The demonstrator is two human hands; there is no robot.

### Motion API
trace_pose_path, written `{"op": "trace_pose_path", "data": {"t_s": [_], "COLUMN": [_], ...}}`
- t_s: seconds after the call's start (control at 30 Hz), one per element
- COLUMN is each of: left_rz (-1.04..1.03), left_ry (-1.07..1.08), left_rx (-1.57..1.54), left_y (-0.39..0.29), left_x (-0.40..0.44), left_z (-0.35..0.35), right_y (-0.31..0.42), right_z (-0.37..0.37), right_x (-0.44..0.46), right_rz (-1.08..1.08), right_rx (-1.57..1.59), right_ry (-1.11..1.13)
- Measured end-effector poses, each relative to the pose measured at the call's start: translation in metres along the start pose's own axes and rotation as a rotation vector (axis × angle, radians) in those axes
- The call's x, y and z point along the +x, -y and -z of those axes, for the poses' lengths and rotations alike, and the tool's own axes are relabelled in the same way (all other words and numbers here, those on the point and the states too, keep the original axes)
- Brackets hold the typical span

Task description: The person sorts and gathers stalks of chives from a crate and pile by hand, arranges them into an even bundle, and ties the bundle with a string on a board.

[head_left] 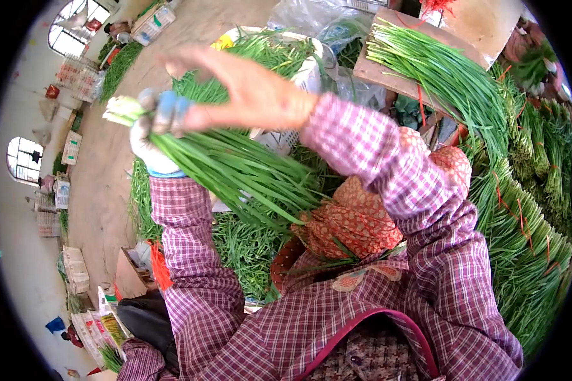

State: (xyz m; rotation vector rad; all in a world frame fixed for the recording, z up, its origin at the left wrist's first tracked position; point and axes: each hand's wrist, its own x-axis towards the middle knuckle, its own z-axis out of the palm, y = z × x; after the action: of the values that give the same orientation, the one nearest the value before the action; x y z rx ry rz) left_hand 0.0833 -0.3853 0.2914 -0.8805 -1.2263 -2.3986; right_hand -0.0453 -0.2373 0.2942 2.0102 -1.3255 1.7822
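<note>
My left hand (157, 130), in a pale glove with blue parts, is wrapped round a bundle of long green stalks (235, 168) close to its white ends. The leaves hang down to the right over my lap. My right hand (248, 89) is bare and slightly blurred, raised just above and beside the left one, with its fingers apart and nothing in them. Its thumb side overlaps the gloved fingers in the view.
A board (388, 70) at the upper right carries another bundle (426, 73). Tied bundles (521, 235) lie in rows on the right. Behind my hands stands a white basket (308, 76) of loose greens. More cut leaves (248, 254) lie below the held bundle.
</note>
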Motion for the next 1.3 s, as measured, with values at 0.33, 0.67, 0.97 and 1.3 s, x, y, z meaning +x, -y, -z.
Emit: {"op": "trace_pose_path", "data": {"t_s": [0.33, 0.67, 0.97, 1.3], "left_rz": [-0.251, -0.273, -0.321, -0.317], "left_ry": [0.027, -0.768, -0.663, -0.562], "left_rx": [0.167, 0.917, 0.363, 0.07], "left_y": [-0.091, -0.028, 0.021, -0.088], "left_x": [-0.017, 0.016, 0.04, -0.026], "left_z": [-0.004, -0.05, -0.063, 0.082], "right_y": [-0.069, 0.024, 0.027, 0.066], "right_z": [0.022, 0.042, -0.004, 0.153], "right_x": [-0.178, -0.052, -0.023, -0.062], "right_rz": [-0.881, -0.375, -0.377, -0.288], "right_rx": [-0.852, -0.41, -0.609, -1.178], "right_ry": [1.546, 0.057, 0.054, 0.21]}}
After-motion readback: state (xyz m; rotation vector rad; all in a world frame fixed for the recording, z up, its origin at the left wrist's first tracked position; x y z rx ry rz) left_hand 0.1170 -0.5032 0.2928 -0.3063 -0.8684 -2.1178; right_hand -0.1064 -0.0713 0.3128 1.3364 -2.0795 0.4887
